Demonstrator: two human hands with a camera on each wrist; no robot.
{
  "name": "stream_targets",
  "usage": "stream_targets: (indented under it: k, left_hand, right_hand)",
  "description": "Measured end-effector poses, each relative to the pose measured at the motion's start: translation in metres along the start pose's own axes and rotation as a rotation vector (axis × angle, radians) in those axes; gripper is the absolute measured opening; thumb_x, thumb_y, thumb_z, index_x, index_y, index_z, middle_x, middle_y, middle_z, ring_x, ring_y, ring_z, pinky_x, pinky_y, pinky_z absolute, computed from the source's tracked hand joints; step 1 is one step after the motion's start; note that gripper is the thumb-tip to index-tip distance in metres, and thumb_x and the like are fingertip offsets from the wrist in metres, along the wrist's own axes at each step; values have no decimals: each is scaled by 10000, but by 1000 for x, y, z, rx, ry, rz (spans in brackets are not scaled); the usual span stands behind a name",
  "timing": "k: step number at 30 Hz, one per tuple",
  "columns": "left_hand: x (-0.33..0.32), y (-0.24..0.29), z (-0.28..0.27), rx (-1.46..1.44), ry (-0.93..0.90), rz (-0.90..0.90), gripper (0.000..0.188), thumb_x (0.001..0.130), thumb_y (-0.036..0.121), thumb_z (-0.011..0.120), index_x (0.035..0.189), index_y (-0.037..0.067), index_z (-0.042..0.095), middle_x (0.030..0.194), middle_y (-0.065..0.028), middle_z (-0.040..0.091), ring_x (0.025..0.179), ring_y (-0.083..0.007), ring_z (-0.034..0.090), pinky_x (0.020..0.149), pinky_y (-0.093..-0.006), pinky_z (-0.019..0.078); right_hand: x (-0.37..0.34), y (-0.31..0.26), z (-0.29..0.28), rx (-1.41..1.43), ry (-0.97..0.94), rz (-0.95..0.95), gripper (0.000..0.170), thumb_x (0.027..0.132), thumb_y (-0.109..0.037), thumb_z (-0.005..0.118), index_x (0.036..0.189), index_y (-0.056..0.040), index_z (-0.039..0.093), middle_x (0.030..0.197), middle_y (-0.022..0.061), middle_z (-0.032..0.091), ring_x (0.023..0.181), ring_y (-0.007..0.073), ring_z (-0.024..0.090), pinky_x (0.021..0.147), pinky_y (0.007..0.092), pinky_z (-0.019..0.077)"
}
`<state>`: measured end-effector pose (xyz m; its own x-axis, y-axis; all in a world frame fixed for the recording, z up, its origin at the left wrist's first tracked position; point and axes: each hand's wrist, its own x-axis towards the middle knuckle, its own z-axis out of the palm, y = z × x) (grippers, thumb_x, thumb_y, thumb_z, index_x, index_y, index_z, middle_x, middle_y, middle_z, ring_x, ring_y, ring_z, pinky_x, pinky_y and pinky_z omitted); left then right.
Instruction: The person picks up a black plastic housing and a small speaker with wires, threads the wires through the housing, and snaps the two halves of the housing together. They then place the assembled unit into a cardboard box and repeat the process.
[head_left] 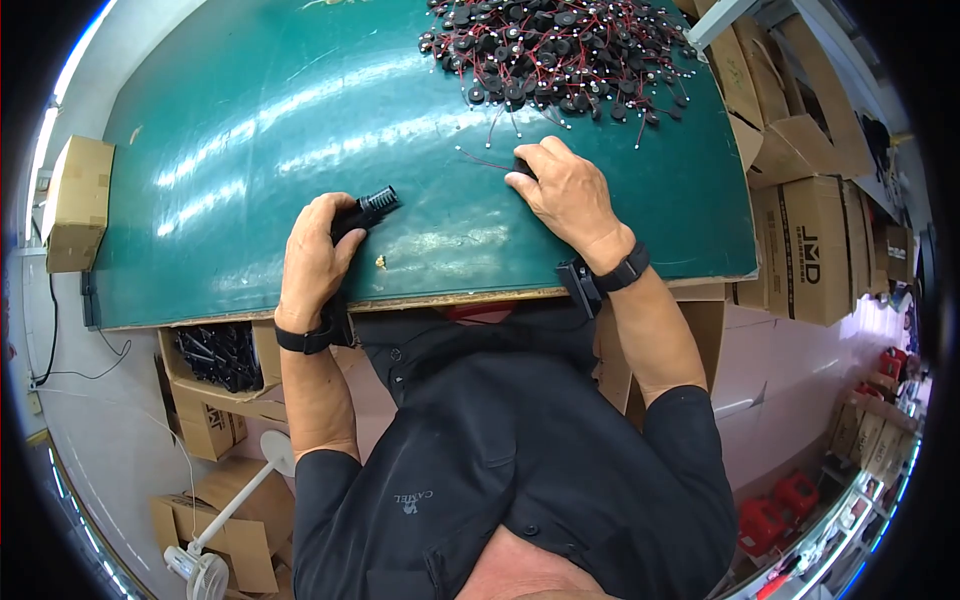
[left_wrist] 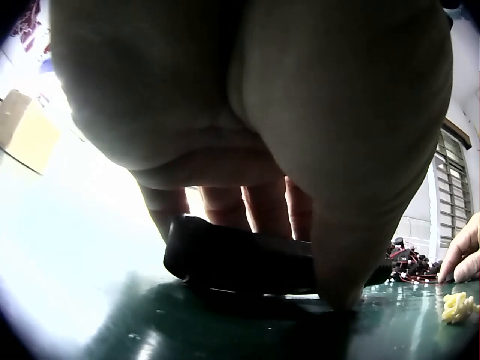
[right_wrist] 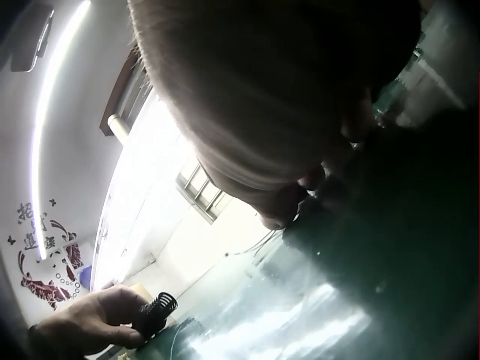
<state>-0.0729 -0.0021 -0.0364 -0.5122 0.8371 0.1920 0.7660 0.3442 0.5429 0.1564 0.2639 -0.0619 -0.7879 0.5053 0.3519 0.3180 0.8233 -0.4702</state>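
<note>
My left hand grips a black tube-like housing with a ribbed, slotted end that points up and to the right. In the left wrist view the housing lies low over the green table, with the fingers behind it and the thumb in front. Between thumb and fingers, my right hand pinches a small black part, mostly hidden by the fingertips. A thin wire with a pale tip trails from it to the left. A gap of table separates the hands.
Many round black parts with red wires are heaped at the table's far right. A small yellow lump lies near the front edge of the green table. Cardboard boxes stand at both sides; one below holds black pieces.
</note>
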Motion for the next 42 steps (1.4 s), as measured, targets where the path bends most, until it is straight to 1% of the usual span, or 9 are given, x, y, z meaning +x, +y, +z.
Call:
stream_targets:
  k: [2,6,9,13,22,29,35,38,42]
  left_hand:
    - [0,-1,-1,-26,5,-31,447,828,-3,823,1249,29,675,1184,-174,717,1120,-388,692,986,-437,554]
    - [-4,-3,-3,-75,22,-8,462,821,-4,833,1259,26,688,1166,-168,716,1081,-366,705,967,-413,565]
    - [-10,1,-5,-128,31,-18,477,814,-11,842,1266,28,696,1157,-155,716,1062,-334,710,957,-391,568]
    - [-21,6,0,-224,73,-38,481,806,-17,858,1259,34,702,1163,-130,706,1059,-285,708,941,-369,570]
    - [-52,-1,29,-447,282,-31,501,784,-38,898,1234,52,699,1204,-96,668,1092,-227,678,916,-343,567]
    - [-57,-7,37,-418,305,10,538,783,-72,898,1260,60,687,1226,-73,642,1084,-178,645,920,-317,542]
    - [-56,-4,35,-366,297,23,545,785,-81,894,1267,66,683,1240,-65,632,1084,-165,636,921,-307,527]
    - [-54,-4,37,-365,345,10,532,743,-26,931,1214,63,701,1142,-81,687,1007,-207,655,861,-321,544]
    - [-54,-4,38,-381,346,6,529,743,-22,932,1212,62,701,1141,-81,691,1001,-208,654,852,-322,542]
  right_hand:
    - [-1,1,0,-1,-20,-8,178,956,-198,785,1089,-90,739,1007,111,694,869,371,714,734,462,583]
    - [-3,-1,-1,71,41,-58,201,933,-159,801,1113,-89,746,1030,100,702,828,316,719,714,422,581]
    - [-7,-8,-5,277,15,-8,223,924,-98,797,1141,-71,752,1061,84,710,770,232,708,684,369,570]
    - [-8,-34,-7,407,81,-2,274,889,-12,809,1154,-47,754,1076,92,713,757,178,702,698,332,582]
    - [1,-62,8,474,305,-172,381,805,103,834,1148,-43,754,1075,123,714,864,229,741,746,326,622]
    - [10,-81,17,418,467,-377,399,788,116,840,1149,-33,754,1093,122,725,916,281,741,748,349,625]
    - [10,-85,30,388,444,-470,417,780,121,839,1161,-21,747,1091,120,718,910,279,739,743,358,623]
    - [9,-87,34,382,423,-488,424,778,122,838,1166,-21,743,1094,118,713,908,280,738,740,360,622]
    - [8,-91,37,389,396,-500,422,780,120,837,1166,-20,739,1097,116,708,904,281,737,738,363,623]
